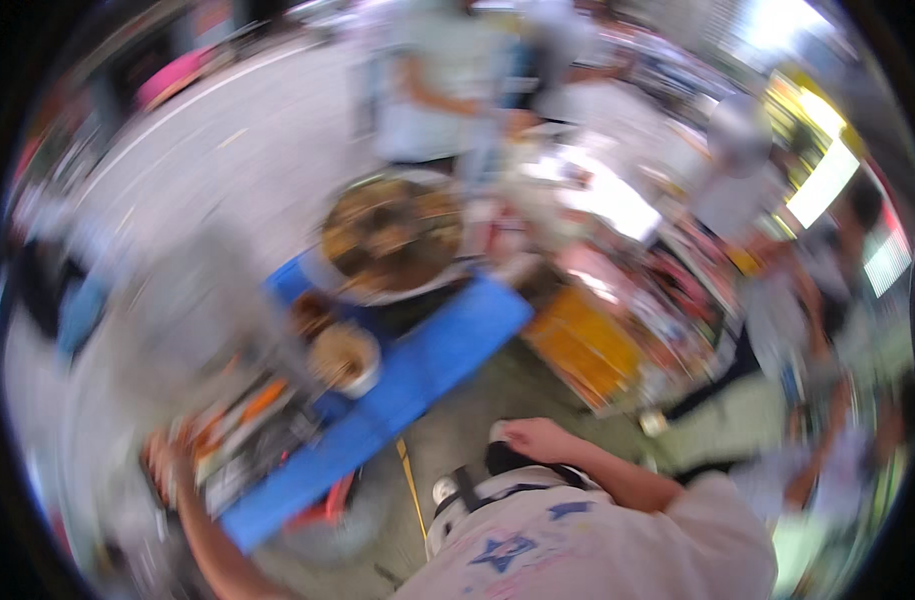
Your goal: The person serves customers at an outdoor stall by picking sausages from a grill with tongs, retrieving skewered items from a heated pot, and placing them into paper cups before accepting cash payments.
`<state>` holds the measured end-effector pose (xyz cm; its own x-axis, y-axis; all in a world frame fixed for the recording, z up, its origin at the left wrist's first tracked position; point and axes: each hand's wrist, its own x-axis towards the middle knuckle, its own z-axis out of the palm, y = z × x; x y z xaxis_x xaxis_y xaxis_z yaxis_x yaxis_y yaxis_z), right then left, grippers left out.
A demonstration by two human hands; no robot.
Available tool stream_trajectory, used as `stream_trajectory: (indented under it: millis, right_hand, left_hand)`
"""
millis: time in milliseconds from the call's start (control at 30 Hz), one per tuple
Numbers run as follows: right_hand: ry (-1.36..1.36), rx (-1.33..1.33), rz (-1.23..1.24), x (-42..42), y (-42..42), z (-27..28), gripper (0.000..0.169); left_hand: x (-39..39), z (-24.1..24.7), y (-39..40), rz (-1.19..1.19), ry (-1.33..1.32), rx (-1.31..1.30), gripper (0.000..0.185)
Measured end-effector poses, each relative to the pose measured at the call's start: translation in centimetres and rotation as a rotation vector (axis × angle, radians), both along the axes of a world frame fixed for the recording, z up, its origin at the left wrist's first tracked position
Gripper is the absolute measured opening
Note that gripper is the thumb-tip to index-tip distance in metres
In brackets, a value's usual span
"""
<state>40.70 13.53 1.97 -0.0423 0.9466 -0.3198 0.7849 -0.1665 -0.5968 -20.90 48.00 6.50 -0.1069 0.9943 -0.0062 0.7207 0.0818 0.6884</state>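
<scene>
The picture is blurred by motion. My left hand reaches out at the lower left, at the outer end of a tray of utensils or foods with orange parts; whether it holds anything is too blurred to tell. In front of my body, near my waist, is my right hand, its fingers curled; what lies inside them is hidden. A blue counter runs diagonally before me. It bears a large round pan of brown and yellow food, a pale tub with tan contents and a small dark brown container.
A yellow box stands right of the counter, beside a stall with red packages. One person stands beyond the pan; several people are at the right. A red object lies under the counter. A road stretches at the upper left.
</scene>
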Motion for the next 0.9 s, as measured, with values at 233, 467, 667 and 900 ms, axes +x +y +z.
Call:
stream_trajectory:
  millis: [233, 467, 667, 900]
  right_hand:
    - [0.071, 0.066, -0.211, 0.1, -4.0, -2.6, 0.021]
    - [0.175, 0.074, -0.253, 0.4, -3.7, -0.7, 0.020]
    - [0.152, 0.068, -0.192, 3.1, -2.3, -1.7, 0.022]
    - [1.074, 0.079, -0.228, 6.5, 0.1, 8.7, 0.031]
  left_hand:
    - [26.2, 15.1, -15.4, -0.183, -1.047, -0.511, 0.027]
    - [35.8, 13.6, -19.0, -0.311, -0.801, -0.187, 0.021]
    - [39.7, 11.6, -19.9, -0.307, -0.657, 0.117, 0.017]
    - [50.3, 8.4, -25.0, -0.438, -0.627, 0.240, 0.012]
